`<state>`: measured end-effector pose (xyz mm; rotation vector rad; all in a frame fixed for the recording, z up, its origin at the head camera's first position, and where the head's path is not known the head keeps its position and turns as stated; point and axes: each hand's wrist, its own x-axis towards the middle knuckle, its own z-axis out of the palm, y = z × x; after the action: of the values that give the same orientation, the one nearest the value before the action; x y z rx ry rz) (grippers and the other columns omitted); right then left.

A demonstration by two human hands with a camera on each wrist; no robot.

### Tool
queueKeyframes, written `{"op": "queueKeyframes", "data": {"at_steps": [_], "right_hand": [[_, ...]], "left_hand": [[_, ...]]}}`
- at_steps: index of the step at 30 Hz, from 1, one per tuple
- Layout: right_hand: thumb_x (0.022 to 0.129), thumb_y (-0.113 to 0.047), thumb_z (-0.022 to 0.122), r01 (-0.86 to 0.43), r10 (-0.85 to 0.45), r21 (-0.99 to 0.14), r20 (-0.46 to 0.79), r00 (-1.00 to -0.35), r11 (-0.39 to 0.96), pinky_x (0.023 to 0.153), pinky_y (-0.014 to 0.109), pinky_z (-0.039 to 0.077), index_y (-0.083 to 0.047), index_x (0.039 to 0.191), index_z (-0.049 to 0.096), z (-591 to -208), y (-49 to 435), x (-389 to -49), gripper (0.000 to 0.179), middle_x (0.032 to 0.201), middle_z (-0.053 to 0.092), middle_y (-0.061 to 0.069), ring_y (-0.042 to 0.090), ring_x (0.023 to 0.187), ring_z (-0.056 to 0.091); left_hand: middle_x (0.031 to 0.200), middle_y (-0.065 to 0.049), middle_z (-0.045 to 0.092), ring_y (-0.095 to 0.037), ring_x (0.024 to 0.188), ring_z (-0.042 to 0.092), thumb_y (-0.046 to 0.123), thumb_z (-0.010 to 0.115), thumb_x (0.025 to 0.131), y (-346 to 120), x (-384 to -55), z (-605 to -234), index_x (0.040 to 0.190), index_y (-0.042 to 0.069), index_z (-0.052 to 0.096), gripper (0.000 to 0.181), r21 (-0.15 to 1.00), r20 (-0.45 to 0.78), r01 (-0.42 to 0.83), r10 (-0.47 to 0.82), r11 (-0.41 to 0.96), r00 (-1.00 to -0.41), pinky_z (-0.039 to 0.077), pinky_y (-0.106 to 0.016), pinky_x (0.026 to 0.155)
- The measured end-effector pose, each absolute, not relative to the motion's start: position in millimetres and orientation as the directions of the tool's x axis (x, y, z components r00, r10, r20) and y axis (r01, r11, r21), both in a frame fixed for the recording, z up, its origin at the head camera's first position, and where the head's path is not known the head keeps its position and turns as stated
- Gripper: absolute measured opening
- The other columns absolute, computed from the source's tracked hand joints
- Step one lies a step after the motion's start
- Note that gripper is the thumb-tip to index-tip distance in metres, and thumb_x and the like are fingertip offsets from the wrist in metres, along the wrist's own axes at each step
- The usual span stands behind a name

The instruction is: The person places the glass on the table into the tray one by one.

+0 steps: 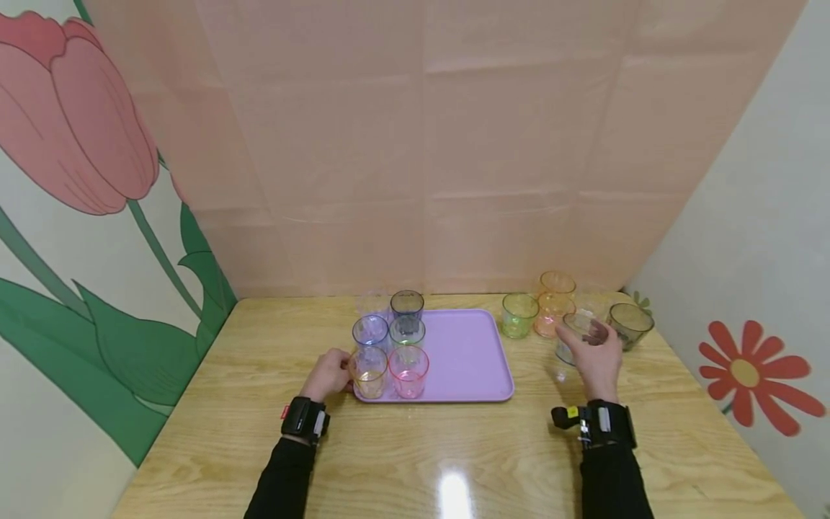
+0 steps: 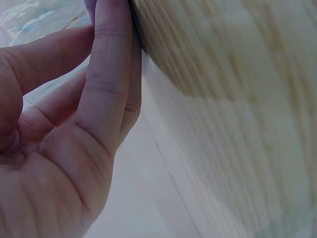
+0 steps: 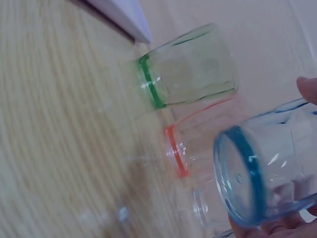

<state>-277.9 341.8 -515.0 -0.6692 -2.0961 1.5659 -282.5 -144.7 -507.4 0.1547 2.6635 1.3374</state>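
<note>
My right hand (image 1: 598, 360) grips a clear blue-tinted glass (image 3: 272, 158) by its sides, tilted and raised a little off the wooden table. A green glass (image 1: 519, 317) and an orange glass (image 1: 551, 317) stand just left of it; a dark grey-brown glass (image 1: 630, 324) is to the right. My left hand (image 1: 329, 373) pinches the near left corner of a lilac tray (image 1: 470, 357), thumb and fingers meeting at its edge. Beside those fingers, on the tray, stand a yellow glass (image 1: 369, 378) and a pink glass (image 1: 409, 375).
Behind these two on the tray are a blue glass (image 1: 370, 331), a pale green glass (image 1: 407, 331) and a dark grey glass (image 1: 407, 304). A yellow-orange glass (image 1: 558, 281) stands at the back right. The table (image 1: 402, 461) meets a pink-covered wall (image 1: 421, 180).
</note>
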Motion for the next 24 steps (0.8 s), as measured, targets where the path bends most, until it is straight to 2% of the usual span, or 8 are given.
{"op": "queueKeyframes", "data": {"at_steps": [4, 11, 19, 24], "right_hand": [[0.08, -0.047, 0.084, 0.093, 0.608, -0.971, 0.061, -0.792, 0.219, 0.086, 0.028, 0.043, -0.012, 0.151, 0.036, -510, 337, -277, 0.093, 0.139, 0.041, 0.01, 0.014, 0.109, 0.047], [0.081, -0.031, 0.087, 0.009, 0.539, -0.993, 0.054, -0.84, 0.114, 0.087, 0.018, 0.048, -0.012, 0.149, 0.034, -501, 327, -275, 0.088, 0.138, 0.051, 0.01, 0.021, 0.12, 0.055], [0.081, -0.027, 0.087, -0.004, 0.488, -0.993, 0.06, -0.871, 0.116, 0.082, 0.013, 0.049, -0.008, 0.146, 0.044, -495, 314, -276, 0.08, 0.133, 0.056, 0.009, 0.01, 0.109, 0.059], [0.083, -0.016, 0.086, -0.104, 0.438, -0.993, 0.121, -0.891, 0.063, 0.083, 0.013, 0.051, -0.007, 0.143, 0.043, -490, 302, -276, 0.075, 0.128, 0.054, 0.008, 0.009, 0.107, 0.058]], "left_hand": [[0.07, -0.005, 0.059, -0.016, 0.059, 0.064, -0.01, 0.058, 0.09, -146, -283, -508, 0.081, -0.003, 0.067, 0.014, 0.801, -0.087, 0.028, 0.164, 0.598, -0.983, 0.057, -0.03, 0.057], [0.071, -0.006, 0.059, -0.017, 0.061, 0.064, -0.01, 0.059, 0.089, -146, -282, -508, 0.082, -0.003, 0.067, 0.013, 0.797, -0.097, 0.018, 0.158, 0.604, -0.983, 0.056, -0.028, 0.057], [0.07, -0.006, 0.059, -0.016, 0.059, 0.063, -0.012, 0.059, 0.087, -146, -281, -509, 0.08, -0.002, 0.067, 0.014, 0.795, -0.094, 0.021, 0.156, 0.607, -0.983, 0.054, -0.026, 0.055], [0.07, -0.005, 0.058, -0.015, 0.059, 0.063, -0.011, 0.059, 0.087, -145, -282, -509, 0.079, -0.002, 0.066, 0.014, 0.791, -0.087, 0.026, 0.155, 0.612, -0.984, 0.053, -0.025, 0.055]]}}
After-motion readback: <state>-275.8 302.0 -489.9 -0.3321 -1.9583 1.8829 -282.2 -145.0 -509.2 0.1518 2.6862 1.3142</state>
